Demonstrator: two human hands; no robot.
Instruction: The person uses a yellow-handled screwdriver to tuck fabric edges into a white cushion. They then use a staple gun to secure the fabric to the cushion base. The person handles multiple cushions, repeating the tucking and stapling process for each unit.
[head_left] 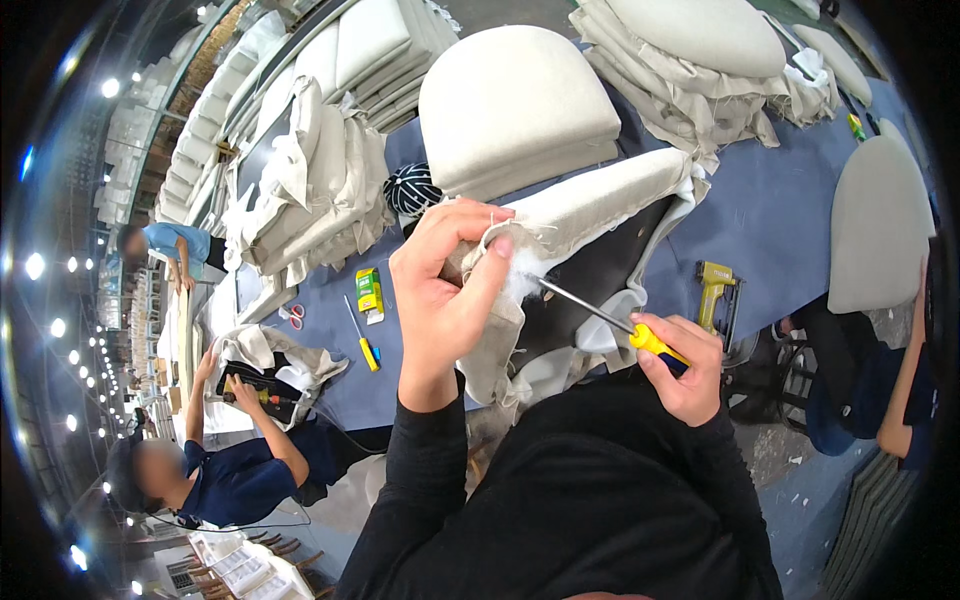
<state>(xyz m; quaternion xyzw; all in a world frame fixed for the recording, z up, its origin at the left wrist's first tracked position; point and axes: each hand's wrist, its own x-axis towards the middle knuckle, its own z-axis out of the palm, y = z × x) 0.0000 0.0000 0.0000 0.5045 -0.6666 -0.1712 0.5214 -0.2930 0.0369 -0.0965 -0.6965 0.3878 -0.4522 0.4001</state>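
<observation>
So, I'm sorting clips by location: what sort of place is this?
Probably an upholstery workshop: there are stacked cream pads on a blue table, what looks like a staple gun, and the right hand holding a screwdriver to a fabric-covered piece.

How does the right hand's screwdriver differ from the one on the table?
The held screwdriver is in the right hand, tip at white stuffing; the loose screwdriver lies untouched. The held one points mostly leftward, the loose one mostly forward. Both have partly yellow handles and slim shafts.
</observation>
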